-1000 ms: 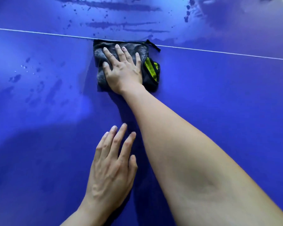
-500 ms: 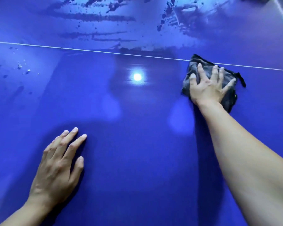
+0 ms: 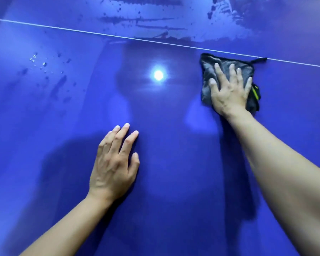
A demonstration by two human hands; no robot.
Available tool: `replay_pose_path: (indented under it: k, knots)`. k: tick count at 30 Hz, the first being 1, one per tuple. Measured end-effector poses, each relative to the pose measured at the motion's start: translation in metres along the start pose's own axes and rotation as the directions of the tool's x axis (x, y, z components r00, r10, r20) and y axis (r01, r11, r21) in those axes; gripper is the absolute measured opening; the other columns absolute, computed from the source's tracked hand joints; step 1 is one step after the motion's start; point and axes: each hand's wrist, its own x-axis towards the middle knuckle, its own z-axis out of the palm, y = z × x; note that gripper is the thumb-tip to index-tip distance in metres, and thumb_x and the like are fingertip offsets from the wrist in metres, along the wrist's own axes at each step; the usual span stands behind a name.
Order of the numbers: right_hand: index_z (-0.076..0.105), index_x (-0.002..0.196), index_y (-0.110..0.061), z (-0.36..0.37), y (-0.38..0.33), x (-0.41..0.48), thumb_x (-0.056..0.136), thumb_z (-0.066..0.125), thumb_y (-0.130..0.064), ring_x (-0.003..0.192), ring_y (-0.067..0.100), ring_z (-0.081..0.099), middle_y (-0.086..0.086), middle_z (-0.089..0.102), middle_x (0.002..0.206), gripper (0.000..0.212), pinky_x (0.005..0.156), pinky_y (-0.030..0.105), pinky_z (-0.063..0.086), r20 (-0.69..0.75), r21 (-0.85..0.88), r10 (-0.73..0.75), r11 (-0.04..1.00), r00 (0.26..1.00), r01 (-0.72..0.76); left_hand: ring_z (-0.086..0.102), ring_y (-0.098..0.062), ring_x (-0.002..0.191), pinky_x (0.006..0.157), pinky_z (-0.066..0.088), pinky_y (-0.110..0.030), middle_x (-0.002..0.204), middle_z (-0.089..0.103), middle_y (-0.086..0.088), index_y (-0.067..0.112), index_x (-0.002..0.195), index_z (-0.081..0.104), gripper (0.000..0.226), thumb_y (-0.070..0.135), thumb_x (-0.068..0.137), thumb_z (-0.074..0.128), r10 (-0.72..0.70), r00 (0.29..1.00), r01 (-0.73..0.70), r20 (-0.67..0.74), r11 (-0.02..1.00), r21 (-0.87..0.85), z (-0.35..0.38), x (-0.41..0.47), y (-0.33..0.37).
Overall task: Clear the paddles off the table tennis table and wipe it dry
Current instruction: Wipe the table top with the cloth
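Right grip (image 3: 229,89) lay flat and spread on the grey cloth (image 3: 209,71), fingers splayed and nothing clutched, palm pinning the rag to the blue bench (image 3: 174,182) just on my side of the white line (image 3: 81,31). My left grip (image 3: 115,163) was open too, pressed palm-down on bare bench well short of the line, holding nothing and, as I judge, carrying some of my weight as I leaned in. No paddles showed anywhere in view, so I took the clearing to be done and the drying to be the step in hand.

Beyond the line the surface was streaked and spotted with dark wet marks (image 3: 137,21), and a scatter of droplets (image 3: 39,61) sat on my side of the line, far off to the left of the cloth. To dry it well I would have kept the whole palm down for even pressure, drawn the cloth in long overlapping passes along the line, and turned it to a drier face once it began to smear instead of lifting water. A yellow-green tag (image 3: 255,92) poked out at the cloth's right edge, and a thin loop (image 3: 259,60) trailed across the line.

My right arm was stretched nearly straight, wrist level; the left elbow was bent, forearm angling in from the lower left.
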Motion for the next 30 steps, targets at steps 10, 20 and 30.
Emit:
replay_pose_path:
  k: [10, 20, 30]
  knots:
    - [0.024, 0.158, -0.051, 0.050, -0.257, -0.118, 0.102, 0.032, -0.059, 0.158, 0.019, 0.010, -0.002, 0.017, 0.171, 0.057, 0.123, 0.059, -0.004, 0.064, -0.030, -0.470, 0.881, 0.880, 0.472, 0.043, -0.038, 0.141, 0.116, 0.033, -0.054, 0.151, 0.048, -0.016, 0.005, 0.137, 0.059, 0.048, 0.018, 0.092, 0.046, 0.067, 0.997, -0.068, -0.046, 0.998, -0.017, -0.034, -0.076, -0.025]
    - [0.024, 0.159, -0.048, 0.026, -0.163, -0.108, 0.104, 0.030, -0.052, 0.158, 0.014, 0.010, -0.004, 0.016, 0.171, 0.055, 0.126, 0.050, -0.006, 0.069, 0.076, -0.280, 0.958, 0.958, 0.275, 0.026, -0.030, 0.152, 0.124, 0.019, -0.048, 0.162, 0.033, -0.008, 0.017, 0.150, 0.046, 0.059, 0.025, 0.092, 0.040, -0.020, 1.000, 0.018, 0.021, 0.996, 0.091, -0.006, -0.129, 0.006]
    - [0.035, 0.158, -0.036, -0.018, 0.139, -0.133, 0.100, 0.032, -0.051, 0.155, 0.025, 0.023, 0.009, 0.027, 0.168, 0.060, 0.126, 0.054, 0.004, -0.104, 0.078, 0.196, 0.979, 0.975, -0.188, 0.027, -0.028, 0.151, 0.124, 0.020, -0.049, 0.161, 0.034, -0.007, 0.016, 0.148, 0.046, 0.059, 0.024, 0.090, 0.039, -0.077, 0.997, 0.073, 0.024, 0.988, 0.140, -0.006, -0.128, 0.018]
